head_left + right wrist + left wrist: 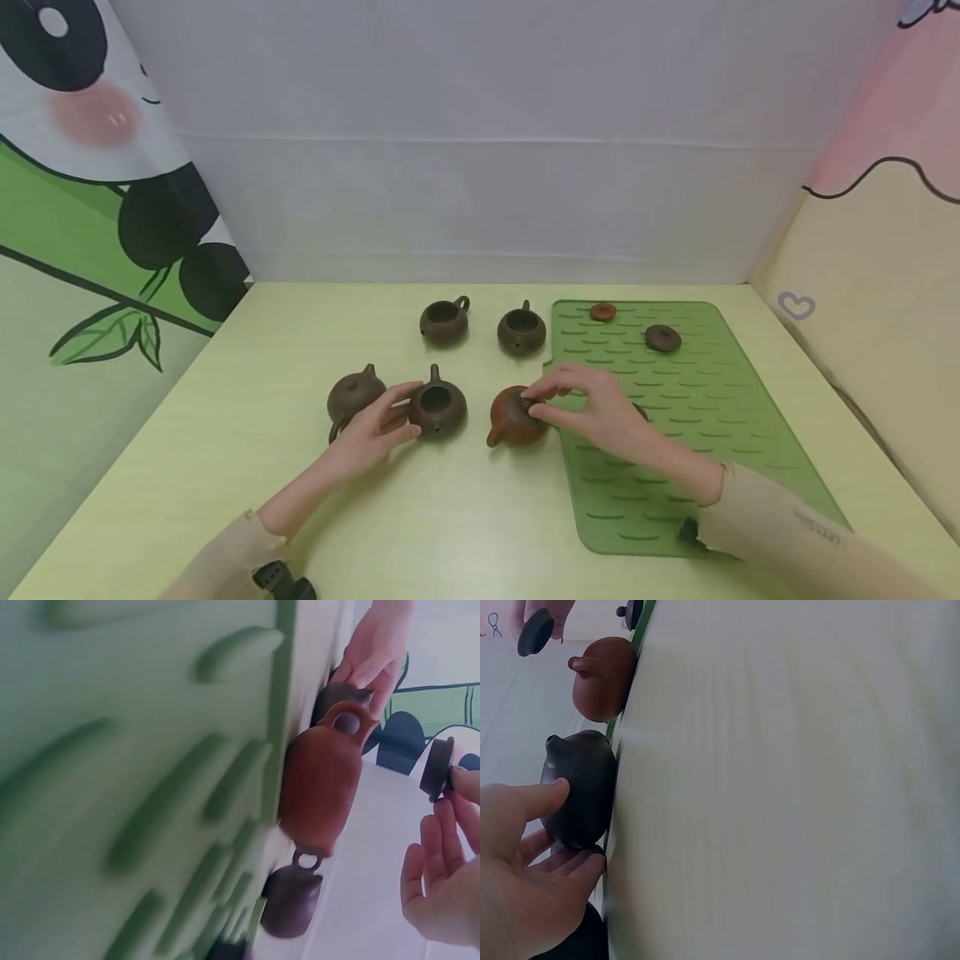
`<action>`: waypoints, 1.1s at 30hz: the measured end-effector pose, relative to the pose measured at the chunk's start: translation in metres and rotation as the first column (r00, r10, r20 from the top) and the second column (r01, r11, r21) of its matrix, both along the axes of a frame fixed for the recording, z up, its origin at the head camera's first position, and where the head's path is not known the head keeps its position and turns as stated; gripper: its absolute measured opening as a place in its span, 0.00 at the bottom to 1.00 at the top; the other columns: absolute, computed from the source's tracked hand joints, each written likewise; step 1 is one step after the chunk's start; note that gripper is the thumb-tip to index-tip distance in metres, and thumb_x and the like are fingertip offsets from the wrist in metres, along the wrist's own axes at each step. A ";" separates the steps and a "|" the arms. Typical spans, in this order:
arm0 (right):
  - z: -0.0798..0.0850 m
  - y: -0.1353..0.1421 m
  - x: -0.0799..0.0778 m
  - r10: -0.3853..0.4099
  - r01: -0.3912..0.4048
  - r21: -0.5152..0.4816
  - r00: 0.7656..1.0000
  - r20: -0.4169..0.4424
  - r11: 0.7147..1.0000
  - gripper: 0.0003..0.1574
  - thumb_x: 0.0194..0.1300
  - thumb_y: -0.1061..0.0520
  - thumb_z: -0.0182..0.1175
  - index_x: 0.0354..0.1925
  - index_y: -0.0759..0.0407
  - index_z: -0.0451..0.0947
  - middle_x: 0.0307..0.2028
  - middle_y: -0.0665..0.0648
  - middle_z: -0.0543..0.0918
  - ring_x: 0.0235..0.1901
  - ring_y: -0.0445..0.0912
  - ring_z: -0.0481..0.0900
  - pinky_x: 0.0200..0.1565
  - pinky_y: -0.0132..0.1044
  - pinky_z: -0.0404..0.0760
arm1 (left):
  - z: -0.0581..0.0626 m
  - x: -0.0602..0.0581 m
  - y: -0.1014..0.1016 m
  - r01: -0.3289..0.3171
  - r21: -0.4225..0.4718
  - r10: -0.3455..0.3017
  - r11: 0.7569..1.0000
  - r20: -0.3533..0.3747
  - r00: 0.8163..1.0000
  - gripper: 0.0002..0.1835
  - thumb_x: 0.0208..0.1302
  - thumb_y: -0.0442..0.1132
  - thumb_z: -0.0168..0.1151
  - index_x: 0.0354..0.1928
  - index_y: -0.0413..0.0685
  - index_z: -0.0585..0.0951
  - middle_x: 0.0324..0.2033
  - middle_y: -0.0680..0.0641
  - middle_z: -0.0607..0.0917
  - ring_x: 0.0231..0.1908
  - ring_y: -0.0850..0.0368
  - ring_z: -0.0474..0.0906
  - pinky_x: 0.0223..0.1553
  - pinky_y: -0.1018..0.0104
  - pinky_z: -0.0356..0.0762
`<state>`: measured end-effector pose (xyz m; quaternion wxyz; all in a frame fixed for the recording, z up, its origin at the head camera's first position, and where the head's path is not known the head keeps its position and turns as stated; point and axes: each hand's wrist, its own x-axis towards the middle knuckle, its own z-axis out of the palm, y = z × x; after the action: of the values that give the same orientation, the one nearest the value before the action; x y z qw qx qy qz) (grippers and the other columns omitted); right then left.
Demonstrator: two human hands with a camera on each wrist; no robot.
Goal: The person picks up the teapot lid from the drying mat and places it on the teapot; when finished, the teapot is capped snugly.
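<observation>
Beige L sleeve (225, 554) & R sleeve (787, 521) are nearest the head cam, coming in from the bottom corners. R hand (596, 408) pinches a dark lid (436, 769) btwn thumb & fingertips; wrist views show the lid in mid-air, apart from the red teapot (504, 417) below it. Red pot stands upright on the desk (450, 525), spout toward the near L, its R side just beside the L edge of the green mat (637, 500); can't tell if it touches the edge.

L hand (371, 429) holds the L side of an open-topped dark pot (438, 408), thumb & fingers set round it; handle points to the rear. A desk gap separates it from the red pot. Close on its other side is a lidded dark pot (352, 396), part covered by L hand, so v. little room btwn those two.

Behind, a rear L pot (444, 323) & rear R pot (522, 331), both dark w/ open tops, stand well apart. Rear R pot is near the mat's L edge; both sit in from the desk's back edge, where the white cloth (480, 183) rises.

On the mat: small red lid (603, 312) near the far edge, bigger dark-brown lid (663, 338) nearer & to the R, w/ mat surface btwn. Another dark item (640, 412) pokes out past R hand, too hidden to ID. Widest desk stretches: L of the lidded pot, & front middle btwn the forearms.
</observation>
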<state>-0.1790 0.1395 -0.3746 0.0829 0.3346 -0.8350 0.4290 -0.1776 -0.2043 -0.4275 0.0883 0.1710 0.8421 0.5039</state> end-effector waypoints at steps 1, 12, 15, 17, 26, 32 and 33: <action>0.001 -0.004 -0.001 0.003 -0.003 -0.013 1.000 0.001 1.000 0.10 0.61 0.53 0.70 0.42 0.42 0.86 0.36 0.41 0.85 0.37 0.37 0.82 0.44 0.30 0.81 | 0.000 0.000 0.000 0.002 0.002 -0.002 1.000 -0.001 1.000 0.34 0.69 0.37 0.61 0.74 0.46 0.62 0.72 0.38 0.67 0.71 0.36 0.63 0.69 0.48 0.66; 0.004 -0.051 -0.013 0.016 -0.005 -0.137 0.997 0.078 0.990 0.08 0.60 0.54 0.71 0.40 0.47 0.87 0.35 0.46 0.84 0.36 0.37 0.79 0.40 0.38 0.85 | 0.000 0.000 0.000 0.000 0.009 0.000 1.000 -0.006 1.000 0.34 0.68 0.36 0.62 0.73 0.47 0.62 0.71 0.38 0.67 0.71 0.36 0.64 0.69 0.49 0.67; -0.001 -0.063 -0.017 -0.014 0.030 -0.146 0.994 0.104 0.989 0.08 0.60 0.53 0.71 0.40 0.46 0.87 0.34 0.46 0.84 0.36 0.37 0.79 0.43 0.44 0.85 | 0.001 0.000 0.000 0.003 0.001 -0.003 1.000 -0.006 1.000 0.33 0.68 0.36 0.62 0.73 0.47 0.63 0.71 0.37 0.67 0.71 0.36 0.65 0.69 0.49 0.68; -0.004 -0.070 -0.019 -0.034 0.051 -0.138 0.993 0.117 0.989 0.08 0.60 0.52 0.71 0.41 0.45 0.87 0.33 0.45 0.84 0.35 0.36 0.79 0.43 0.45 0.85 | 0.001 0.000 0.000 0.005 -0.005 -0.005 1.000 -0.007 1.000 0.33 0.68 0.37 0.62 0.73 0.47 0.63 0.71 0.37 0.67 0.70 0.36 0.65 0.69 0.48 0.68; -0.015 -0.093 -0.028 -0.047 0.083 -0.140 0.969 0.243 0.987 0.08 0.61 0.52 0.70 0.41 0.44 0.87 0.31 0.46 0.83 0.35 0.40 0.78 0.43 0.35 0.80 | 0.001 0.000 0.000 0.004 -0.017 -0.005 1.000 -0.017 1.000 0.33 0.69 0.37 0.62 0.73 0.48 0.63 0.72 0.38 0.66 0.71 0.36 0.65 0.69 0.49 0.68; -0.018 -0.104 -0.031 -0.066 0.107 -0.121 0.952 0.300 0.987 0.08 0.60 0.52 0.70 0.41 0.44 0.88 0.30 0.47 0.82 0.32 0.42 0.77 0.37 0.30 0.77 | 0.001 0.000 0.000 0.003 -0.007 -0.003 1.000 0.002 1.000 0.33 0.69 0.38 0.62 0.73 0.50 0.63 0.72 0.38 0.66 0.71 0.37 0.64 0.70 0.49 0.67; -0.018 -0.105 -0.032 -0.068 0.109 -0.118 0.948 0.309 0.987 0.08 0.60 0.52 0.71 0.40 0.44 0.88 0.29 0.47 0.81 0.31 0.41 0.76 0.36 0.29 0.76 | 0.001 0.000 0.000 0.003 -0.004 -0.003 1.000 0.008 1.000 0.33 0.69 0.38 0.62 0.73 0.50 0.63 0.72 0.38 0.66 0.71 0.37 0.64 0.70 0.49 0.67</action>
<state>-0.2111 0.0345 -0.3929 -0.0053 0.2202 -0.8215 0.5260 -0.1773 -0.2043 -0.4266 0.0926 0.1701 0.8425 0.5028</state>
